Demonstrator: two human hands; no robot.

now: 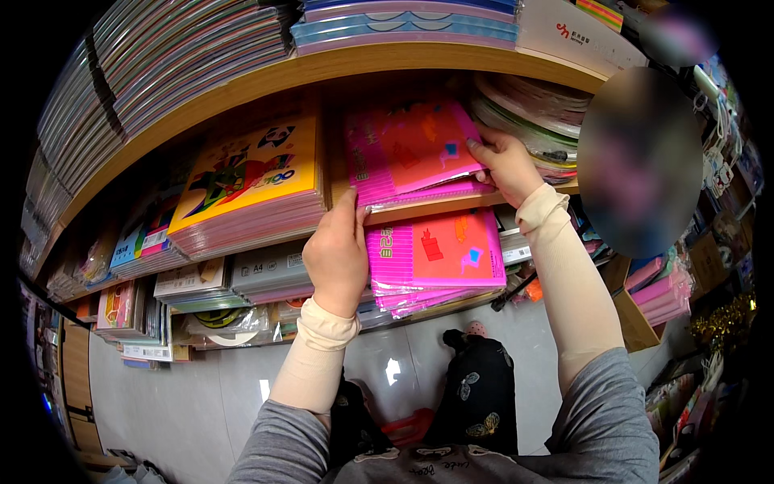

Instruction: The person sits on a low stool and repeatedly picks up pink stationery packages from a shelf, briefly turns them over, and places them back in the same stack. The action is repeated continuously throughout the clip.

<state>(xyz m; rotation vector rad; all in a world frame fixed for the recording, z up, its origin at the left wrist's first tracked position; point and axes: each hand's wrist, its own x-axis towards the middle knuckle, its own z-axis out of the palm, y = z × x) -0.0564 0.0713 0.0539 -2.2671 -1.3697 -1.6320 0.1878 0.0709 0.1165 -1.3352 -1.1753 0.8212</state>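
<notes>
On a wooden shelf, pink-and-red wrapped booklets [417, 145] lie in a small pile, the top one slightly askew. My right hand [505, 160] grips the pile's right edge, thumb on top and fingers at the side. At the near left corner, my left hand [341, 254] has its thumb and forefinger against the booklets; whether it pinches them is hard to tell. More booklets of the same kind [459, 251] are stacked on the shelf below, between my forearms.
Yellow-covered packs [248, 163] stand left of the booklets, and round wrapped items [538, 121] sit to the right. The upper shelf's wooden edge [387, 51] runs above my hands. An open cardboard box [641, 302] with pink packets stands at right.
</notes>
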